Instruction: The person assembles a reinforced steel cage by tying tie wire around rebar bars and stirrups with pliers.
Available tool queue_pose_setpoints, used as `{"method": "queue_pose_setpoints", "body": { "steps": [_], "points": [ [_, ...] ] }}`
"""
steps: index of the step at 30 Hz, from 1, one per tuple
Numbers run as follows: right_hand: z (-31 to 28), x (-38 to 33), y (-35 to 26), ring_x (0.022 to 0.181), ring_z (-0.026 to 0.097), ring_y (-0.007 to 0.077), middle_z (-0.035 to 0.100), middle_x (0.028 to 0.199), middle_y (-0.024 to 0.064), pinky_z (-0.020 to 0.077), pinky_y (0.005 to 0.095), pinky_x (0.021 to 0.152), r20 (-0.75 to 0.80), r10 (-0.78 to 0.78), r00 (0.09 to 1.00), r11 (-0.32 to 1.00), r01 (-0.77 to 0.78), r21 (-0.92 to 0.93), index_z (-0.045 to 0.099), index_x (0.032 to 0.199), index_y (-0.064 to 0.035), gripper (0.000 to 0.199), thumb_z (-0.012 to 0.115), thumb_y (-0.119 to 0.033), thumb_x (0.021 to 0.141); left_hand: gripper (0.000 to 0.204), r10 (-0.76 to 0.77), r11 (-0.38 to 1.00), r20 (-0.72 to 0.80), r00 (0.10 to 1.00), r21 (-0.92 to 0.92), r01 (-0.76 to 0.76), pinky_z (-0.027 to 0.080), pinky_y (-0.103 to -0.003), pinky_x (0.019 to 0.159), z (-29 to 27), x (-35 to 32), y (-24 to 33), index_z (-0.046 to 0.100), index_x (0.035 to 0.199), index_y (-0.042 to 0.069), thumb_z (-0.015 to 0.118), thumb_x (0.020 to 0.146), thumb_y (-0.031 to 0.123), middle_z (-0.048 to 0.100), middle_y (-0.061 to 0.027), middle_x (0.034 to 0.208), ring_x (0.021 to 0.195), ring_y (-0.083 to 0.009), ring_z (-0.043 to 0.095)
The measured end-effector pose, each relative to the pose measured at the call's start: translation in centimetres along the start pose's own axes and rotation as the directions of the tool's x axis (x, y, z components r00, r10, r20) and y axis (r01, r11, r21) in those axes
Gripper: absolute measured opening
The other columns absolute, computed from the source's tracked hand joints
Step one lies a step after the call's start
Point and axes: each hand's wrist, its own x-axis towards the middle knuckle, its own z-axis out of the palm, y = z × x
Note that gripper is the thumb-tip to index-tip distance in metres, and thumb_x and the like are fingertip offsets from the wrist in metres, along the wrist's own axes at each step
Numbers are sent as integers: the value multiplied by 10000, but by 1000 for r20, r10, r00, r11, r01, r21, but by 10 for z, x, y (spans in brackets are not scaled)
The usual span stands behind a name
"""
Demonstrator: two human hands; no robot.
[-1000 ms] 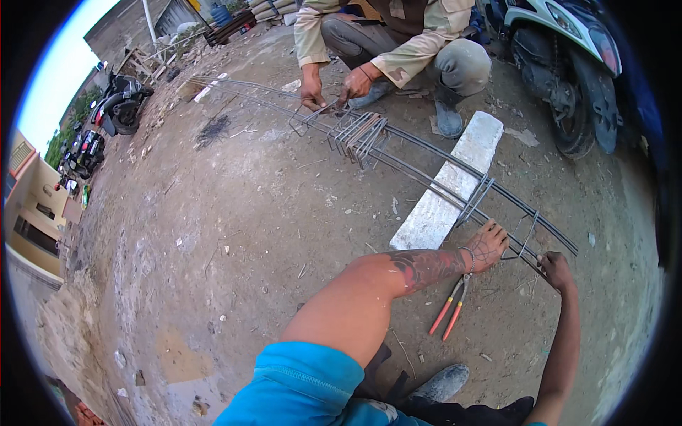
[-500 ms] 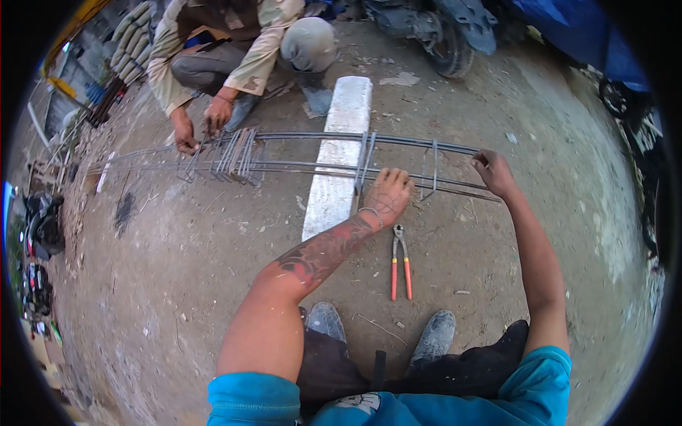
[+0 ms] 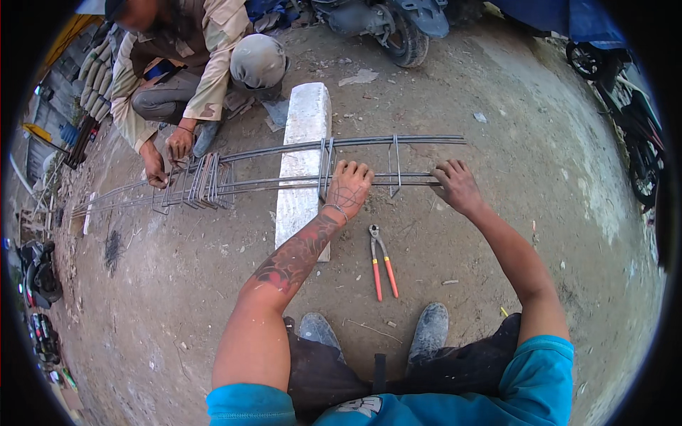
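A long cage of steel reinforcing bars (image 3: 419, 139) runs left to right ahead of me, lying across a white block (image 3: 305, 117). My left hand (image 3: 349, 187) is closed over the near bars beside a pair of rectangular stirrups at the block's right edge. At the right tips of those near bars, my right hand (image 3: 458, 187) has its fingers bent round the ends. Between my hands a single stirrup (image 3: 397, 160) stands around the bars. Pincers with red handles (image 3: 379, 261) lie on the ground nearer to me, jaws pointing away.
A co-worker (image 3: 170, 64) squats at the far left, both hands at the cage beside a bunch of stirrups (image 3: 207, 183). A motorcycle wheel (image 3: 406, 39) stands beyond the block. More motorbikes (image 3: 636, 135) are parked at the right. My boots (image 3: 429, 330) are below the pincers.
My right hand has gone from the far bars' ends to the near bars' ends. The left hand stays on the near bars. The whole view has shifted, so the scene sits further left.
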Motion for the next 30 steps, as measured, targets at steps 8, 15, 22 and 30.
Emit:
{"method": "queue_pose_setpoints", "body": {
  "steps": [8, 15, 22, 30],
  "points": [
    [11, -10, 3, 947, 530, 219, 569, 889, 48, 413, 367, 847, -58, 3, 998, 999, -5, -41, 605, 927, -114, 203, 666, -220, 765, 352, -67, 973, 25, 997, -219, 71, 364, -418, 955, -13, 8, 4, 611, 1016, 64, 707, 721, 230, 555, -91, 1035, 1034, -258, 508],
    [6, 8, 52, 802, 575, 263, 633, 898, 92, 470, 389, 727, -187, 545, 818, 823, -478, 306, 641, 937, -55, 250, 654, -269, 809, 415, -84, 974, 76, 994, -206, 98, 343, -422, 995, -11, 0, 0, 597, 1086, 65, 699, 757, 298, 564, -103, 1102, 1073, -261, 511],
    [15, 29, 97, 607, 499, 100, 663, 874, 50, 425, 247, 544, 558, 746, 365, -211, -665, 716, 644, 976, -2, 221, 609, -199, 881, 448, -87, 970, 91, 992, -220, 105, 349, -424, 984, -13, -6, 0, 562, 1144, 49, 668, 791, 305, 555, -120, 1112, 1075, -280, 504],
    [39, 25, 109, 542, 436, 84, 596, 767, 61, 338, 225, 451, 528, 776, 346, -321, -504, 802, 615, 908, 40, 98, 583, -24, 842, 468, -63, 971, 60, 996, -228, 75, 350, -423, 987, -10, -3, 1, 554, 1166, 38, 673, 786, 285, 553, -130, 1116, 1081, -285, 503]
  ]
}}
